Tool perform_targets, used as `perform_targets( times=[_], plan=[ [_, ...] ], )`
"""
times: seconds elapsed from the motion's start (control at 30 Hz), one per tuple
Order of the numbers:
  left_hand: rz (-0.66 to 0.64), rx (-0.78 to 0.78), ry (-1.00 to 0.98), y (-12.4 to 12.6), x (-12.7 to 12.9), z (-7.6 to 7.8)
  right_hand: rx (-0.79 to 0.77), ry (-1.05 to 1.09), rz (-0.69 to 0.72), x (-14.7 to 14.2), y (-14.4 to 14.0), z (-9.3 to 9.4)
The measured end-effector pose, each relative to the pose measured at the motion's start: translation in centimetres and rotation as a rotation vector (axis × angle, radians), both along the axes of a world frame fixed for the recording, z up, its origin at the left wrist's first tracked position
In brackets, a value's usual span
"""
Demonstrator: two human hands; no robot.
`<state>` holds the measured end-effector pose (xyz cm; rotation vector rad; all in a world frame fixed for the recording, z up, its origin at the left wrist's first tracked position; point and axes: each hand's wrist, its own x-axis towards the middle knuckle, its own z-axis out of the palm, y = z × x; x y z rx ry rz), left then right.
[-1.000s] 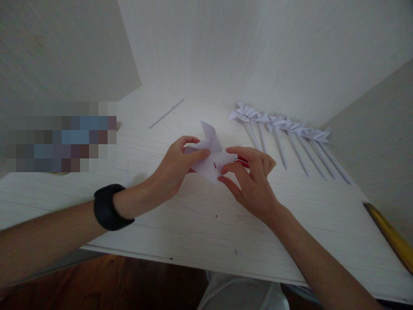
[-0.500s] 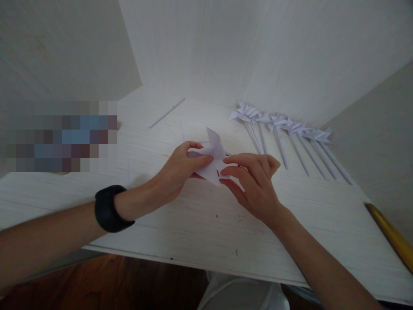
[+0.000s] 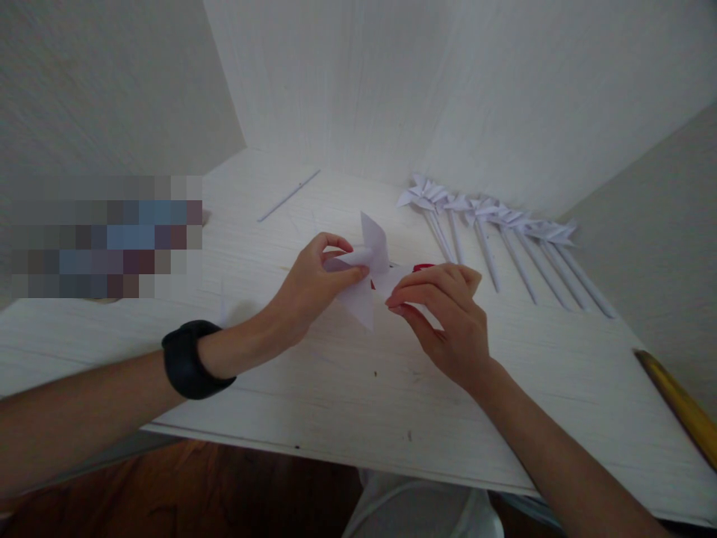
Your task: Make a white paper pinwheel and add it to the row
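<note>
My left hand (image 3: 314, 288) pinches a white paper pinwheel (image 3: 376, 240) near its middle, thumb on top and fingers behind. Its blades stick out upward, downward and to the right; one curls in toward the centre under my thumb. My right hand (image 3: 442, 314) is closed, thumb and fingertips pressed together at the edge of the right-hand blade (image 3: 386, 282). Just what lies between those fingertips is partly hidden. Behind the right hand shows a red piece (image 3: 424, 267), mostly covered, its kind unclear.
Several finished paper pinwheels (image 3: 476, 205) on rolled paper sticks lie in a row at the back right. A thin white paper stick (image 3: 288, 196) rests at the back left. A blurred-out patch (image 3: 106, 239) covers the far left. A gold-coloured object (image 3: 675, 407) lies at the right edge of the white table (image 3: 336, 403).
My right hand's fingertips have drawn together and shifted slightly down, away from the pinwheel's centre. The right blade has spread outward, and more of the red piece shows. My left hand keeps its hold.
</note>
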<state>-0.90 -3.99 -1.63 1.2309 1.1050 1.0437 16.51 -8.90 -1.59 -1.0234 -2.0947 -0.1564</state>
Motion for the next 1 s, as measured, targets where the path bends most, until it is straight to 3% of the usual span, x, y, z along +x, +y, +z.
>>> perform_targets(
  times=[0.23,0.53,0.7,1.0],
  plan=[
    [-0.153,0.082,0.058,-0.4,0.0,-0.2,-0.169,0.112,0.003,-0.3,0.3,0.0],
    [-0.188,0.088,0.106,-0.5,0.0,0.0,-0.43,0.356,0.012,-0.4,0.5,-0.9],
    [-0.216,0.117,0.174,-0.4,0.0,-0.2,-0.453,0.391,0.01,-0.6,0.7,-0.9],
    [-0.269,0.139,0.164,-0.5,0.0,-0.2,-0.4,0.411,-0.116,-0.9,0.5,-0.8]
  ],
)
